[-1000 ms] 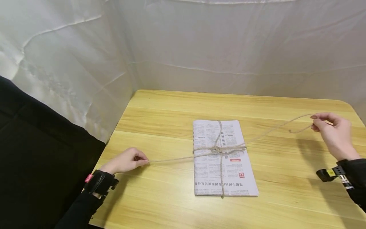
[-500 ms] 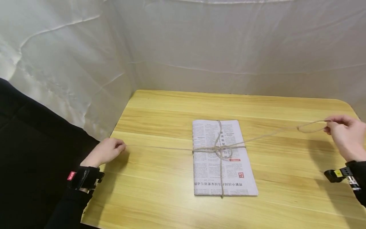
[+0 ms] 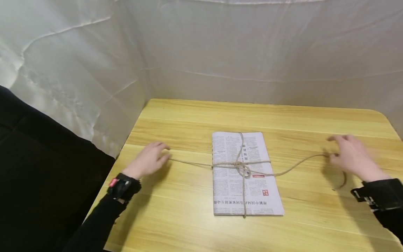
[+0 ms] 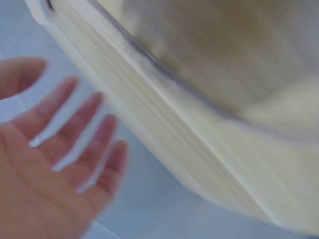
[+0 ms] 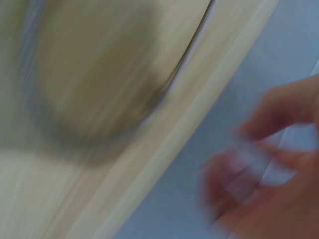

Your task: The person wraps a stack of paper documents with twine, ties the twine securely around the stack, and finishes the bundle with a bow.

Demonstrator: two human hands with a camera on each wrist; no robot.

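A folded white newspaper tied with brown twine [image 3: 247, 173] at the centre of the frame carries dense Chinese print, upside down to the camera. A bold black headline of Chinese characters runs along its near edge, beside a small red square seal; the finer columns are too small to read.
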